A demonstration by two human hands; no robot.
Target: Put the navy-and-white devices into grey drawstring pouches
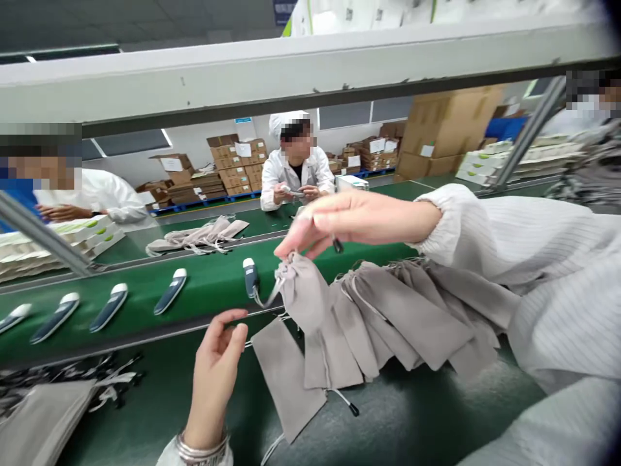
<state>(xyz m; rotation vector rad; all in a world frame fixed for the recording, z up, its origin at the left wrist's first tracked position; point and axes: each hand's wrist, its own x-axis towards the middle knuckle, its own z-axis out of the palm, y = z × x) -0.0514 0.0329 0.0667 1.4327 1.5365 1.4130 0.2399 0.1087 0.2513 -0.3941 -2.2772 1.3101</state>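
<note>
My right hand (334,223) reaches in from the right and pinches the gathered neck of a grey suede drawstring pouch (303,294), lifting it. A thin pale cord (268,294) runs from that neck towards a dark-and-white handheld device (251,277) on the green conveyor belt (208,288). My left hand (214,369) is raised below the belt with its fingers apart, holding nothing. Nearest to it lies a flat grey pouch (286,378). An overlapping row of similar pouches (412,317) fans out to the right, partly under my right forearm.
Several matching devices (109,307) lie in a row on the belt. A grey metal beam (291,71) crosses above. Co-workers in white coats (295,175) sit beyond, with a pile of pouches (196,236), stacked white-and-green packages (519,158) and cardboard cartons (446,133).
</note>
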